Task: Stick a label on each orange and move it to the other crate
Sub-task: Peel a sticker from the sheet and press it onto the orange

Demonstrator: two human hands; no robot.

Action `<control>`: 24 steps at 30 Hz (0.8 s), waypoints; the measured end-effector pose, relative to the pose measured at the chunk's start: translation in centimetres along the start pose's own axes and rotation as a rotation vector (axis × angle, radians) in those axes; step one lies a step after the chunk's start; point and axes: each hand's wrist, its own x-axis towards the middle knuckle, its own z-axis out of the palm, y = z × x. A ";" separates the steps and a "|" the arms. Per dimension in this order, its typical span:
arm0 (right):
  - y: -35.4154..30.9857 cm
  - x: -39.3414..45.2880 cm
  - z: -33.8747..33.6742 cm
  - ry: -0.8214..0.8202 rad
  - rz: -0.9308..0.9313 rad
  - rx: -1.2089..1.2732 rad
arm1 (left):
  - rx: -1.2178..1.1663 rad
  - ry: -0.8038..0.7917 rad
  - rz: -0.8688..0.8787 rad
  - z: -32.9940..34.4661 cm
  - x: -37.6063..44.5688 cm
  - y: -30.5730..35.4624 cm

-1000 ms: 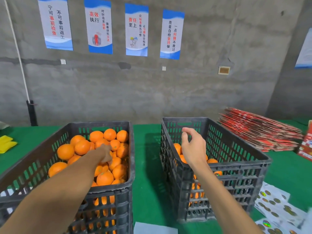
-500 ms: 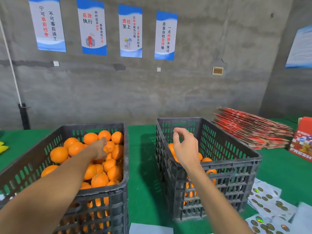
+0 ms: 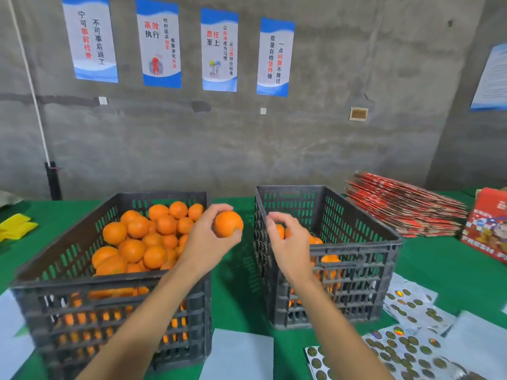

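Fingers first: my left hand [image 3: 204, 242] is gripping one orange [image 3: 228, 224], thumb curling over its top, the other fingers cupping it from beneath and behind. I am holding it raised in the gap between the two crates, just above the right rim of the left crate [image 3: 115, 281]. The fruit is near round, so I am finding no long axis to record; which way its stem end is facing I cannot tell.

My right hand [image 3: 288, 242] is hovering over the near-left corner of the right crate [image 3: 356, 259], near the orange but apart from it. Thumb and forefinger are curling toward each other, tips close together (whether a label is sitting between them I cannot tell; anything there is too small to make out). The remaining fingers are bending loosely.

Left crate: dark slatted plastic, piled high with oranges [image 3: 142, 242]. Right crate: same make, holding only a few oranges [image 3: 315, 239], sitting low inside.

Both crates are standing on a green table [image 3: 238, 297]. Label sheets [image 3: 406, 344], covered in round stickers, are lying at the lower right, beside the right crate. A stack of flattened red cartons [image 3: 403, 207] is lying farther back on the right, and a red box [image 3: 488, 229] is standing at the right edge. Four posters [image 3: 219, 50] are hanging on the grey wall behind.
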 end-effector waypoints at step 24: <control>8.3 -25.5 -4.5 -0.726 0.202 -0.566 | -0.236 -0.015 -0.597 8.9 -23.7 -13.0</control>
